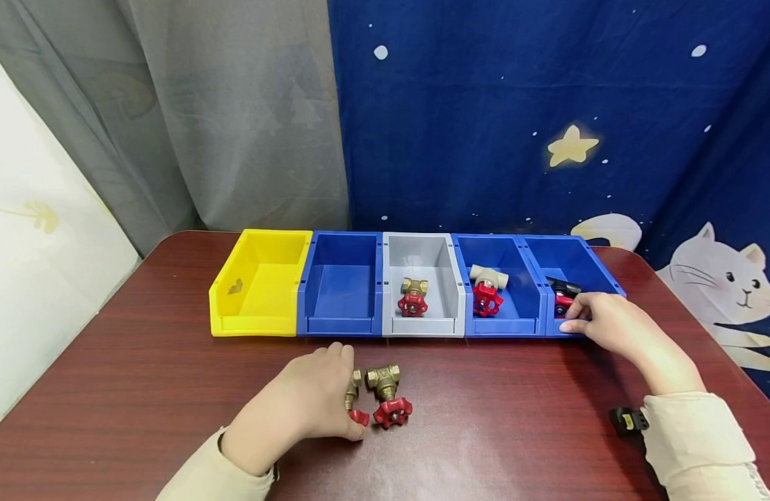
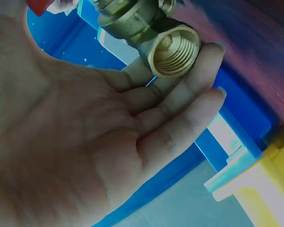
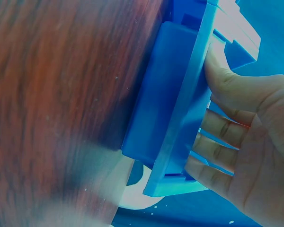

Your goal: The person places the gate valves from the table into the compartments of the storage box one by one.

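- The left sleeve enters at the near edge, and the left hand arches over the left brass valve, fingers bent round its far side, thumb by the red handwheel. This looks like a light grasp from both ends; its firmness is hard to judge.
- Just right of it, the right brass valve rests on the bench, handwheel toward the near side, probably so the knob is easy to reach.
- Farther off, five bins stand side by side, left to right: a yellow bin, a blue bin, a grey bin and two more blue ones. Their low fronts face near, which likely leaves room to reach in.
- The grey bin holds another brass valve; the next bin right holds a pale valve. Separate bins seem to keep the kinds apart.
- At the far right bin, the right hand has its thumb at the front lip and fingers inside, beside a black-and-red piece. Whether they grasp it or are released, I cannot tell.
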Demonstrator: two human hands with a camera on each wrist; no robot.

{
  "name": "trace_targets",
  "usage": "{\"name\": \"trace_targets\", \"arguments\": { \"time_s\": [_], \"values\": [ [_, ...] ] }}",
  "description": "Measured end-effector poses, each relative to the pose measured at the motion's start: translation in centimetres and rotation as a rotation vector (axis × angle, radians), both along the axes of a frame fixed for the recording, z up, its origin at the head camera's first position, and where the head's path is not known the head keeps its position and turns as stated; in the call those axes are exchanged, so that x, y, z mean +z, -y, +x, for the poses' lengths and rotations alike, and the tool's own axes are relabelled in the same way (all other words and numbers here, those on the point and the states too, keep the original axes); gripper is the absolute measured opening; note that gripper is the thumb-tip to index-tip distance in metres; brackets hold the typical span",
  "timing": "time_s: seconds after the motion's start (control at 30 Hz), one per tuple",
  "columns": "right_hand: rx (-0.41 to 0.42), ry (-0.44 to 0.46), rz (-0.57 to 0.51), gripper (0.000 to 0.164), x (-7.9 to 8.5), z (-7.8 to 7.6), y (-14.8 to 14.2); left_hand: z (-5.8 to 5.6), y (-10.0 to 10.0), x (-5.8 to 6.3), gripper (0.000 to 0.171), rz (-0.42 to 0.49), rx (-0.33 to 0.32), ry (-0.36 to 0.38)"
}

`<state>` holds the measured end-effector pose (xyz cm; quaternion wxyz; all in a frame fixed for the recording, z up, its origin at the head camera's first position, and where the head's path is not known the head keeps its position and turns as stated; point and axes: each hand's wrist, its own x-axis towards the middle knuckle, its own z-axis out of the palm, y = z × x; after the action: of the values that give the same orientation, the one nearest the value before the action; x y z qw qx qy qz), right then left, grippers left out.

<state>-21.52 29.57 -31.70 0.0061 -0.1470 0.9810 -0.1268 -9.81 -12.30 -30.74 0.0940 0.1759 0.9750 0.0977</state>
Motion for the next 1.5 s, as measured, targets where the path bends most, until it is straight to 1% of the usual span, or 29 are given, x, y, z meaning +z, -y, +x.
{"name": "trace_targets", "arguments": {
  "time_s": [0.1, 0.23, 0.43, 0.57, 0.8, 1.1, 1.33, 1.5],
  "values": [
    [-0.004, 0.005, -0.002, 0.020, 0.0, 0.0, 0.0, -0.3, 0.5, 0.4, 0.071, 0.031, -0.003, 0.019],
    [-0.003, 0.004, -0.001, 0.020, 0.1, 0.0, 0.0, -0.6, 1.2, 0.9, 0.070, 0.066, -0.011, 0.006],
    [-0.003, 0.006, -0.003, 0.020, 0.1, 0.0, -0.1, -1.2, 2.0, 1.5, 0.071, 0.051, 0.001, -0.046],
    [-0.005, 0.012, -0.004, 0.020, 0.0, 0.0, -0.1, -1.6, 2.5, 1.6, 0.067, 0.048, -0.015, -0.092],
    [-0.004, 0.015, -0.005, 0.020, 0.1, 0.0, -0.1, -2.1, 2.6, 1.4, 0.066, 0.047, -0.027, -0.166],
    [-0.007, 0.021, -0.004, 0.020, 0.1, 0.0, 0.0, -2.4, 3.0, 1.0, 0.067, 0.045, -0.038, -0.249],
    [0.006, 0.011, -0.004, 0.019, 0.1, 0.0, 0.0, -2.8, 3.2, 0.8, 0.067, 0.045, -0.042, -0.261],
    [0.004, 0.018, -0.004, 0.019, 0.2, -0.1, 0.1, -3.0, 3.1, 0.8, 0.067, 0.070, -0.051, -0.270]
  ]
}}
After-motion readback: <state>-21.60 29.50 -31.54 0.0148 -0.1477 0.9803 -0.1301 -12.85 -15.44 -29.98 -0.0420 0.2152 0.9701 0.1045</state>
